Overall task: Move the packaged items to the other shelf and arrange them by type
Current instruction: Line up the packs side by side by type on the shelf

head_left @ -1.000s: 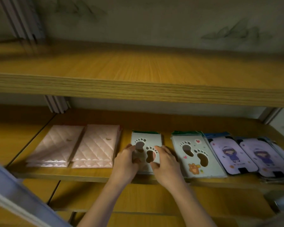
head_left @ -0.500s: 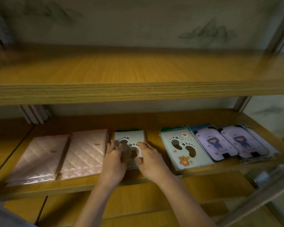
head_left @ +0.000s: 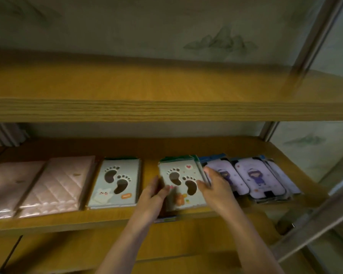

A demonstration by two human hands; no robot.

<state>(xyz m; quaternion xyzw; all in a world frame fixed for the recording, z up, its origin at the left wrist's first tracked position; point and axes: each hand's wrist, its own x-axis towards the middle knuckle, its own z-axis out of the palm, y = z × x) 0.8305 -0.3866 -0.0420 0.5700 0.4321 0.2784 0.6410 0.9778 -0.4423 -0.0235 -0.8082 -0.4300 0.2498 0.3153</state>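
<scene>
Head view: both hands clasp the right footprint pack (head_left: 181,184) on the lower shelf (head_left: 67,224), left hand (head_left: 151,196) and right hand (head_left: 216,191) at its side edges, beside the purple packs (head_left: 253,177). It looks light, flat, slick-wrapped; edge grips suit it.

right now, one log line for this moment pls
left hand | right hand | both gripping right footprint pack | middle shelf | left footprint pack untouched

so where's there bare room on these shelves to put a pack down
The upper shelf is bare throughout. On the lower shelf, free spots are the back strip and the gap between the two footprint packs. Right of them, the purple packs overlap tightly.
</scene>
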